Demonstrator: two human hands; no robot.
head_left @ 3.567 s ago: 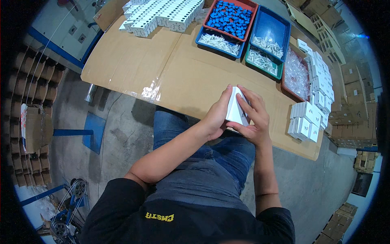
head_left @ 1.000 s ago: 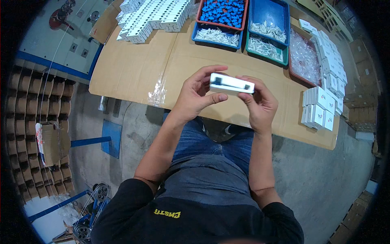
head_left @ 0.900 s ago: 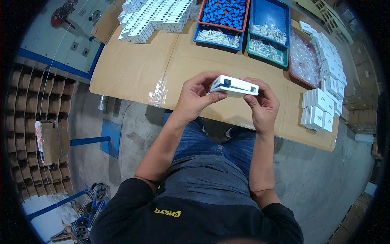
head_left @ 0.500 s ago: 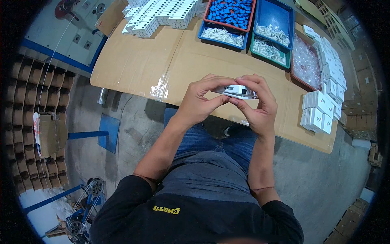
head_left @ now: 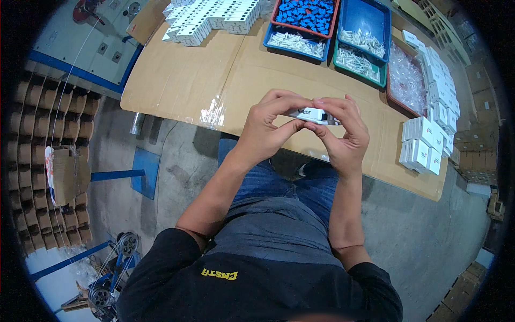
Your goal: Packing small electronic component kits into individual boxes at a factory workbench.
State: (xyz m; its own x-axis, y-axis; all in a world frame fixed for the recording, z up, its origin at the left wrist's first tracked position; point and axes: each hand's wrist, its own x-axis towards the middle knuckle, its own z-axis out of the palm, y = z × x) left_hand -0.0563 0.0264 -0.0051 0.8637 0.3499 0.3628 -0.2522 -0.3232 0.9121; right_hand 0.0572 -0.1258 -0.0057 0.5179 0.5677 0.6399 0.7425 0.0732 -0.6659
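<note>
Left grip (head_left: 271, 122) and right grip (head_left: 345, 131) clamp the white box (head_left: 311, 115), presumably steadying it. Large blue tray (head_left: 366, 20) stands beyond both.

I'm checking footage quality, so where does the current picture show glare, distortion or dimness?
Head view: glare patches on the table, near its front edge; head view: that edge curves and the picture's corners go black; head view: brown cartons at far right look dim.
</note>
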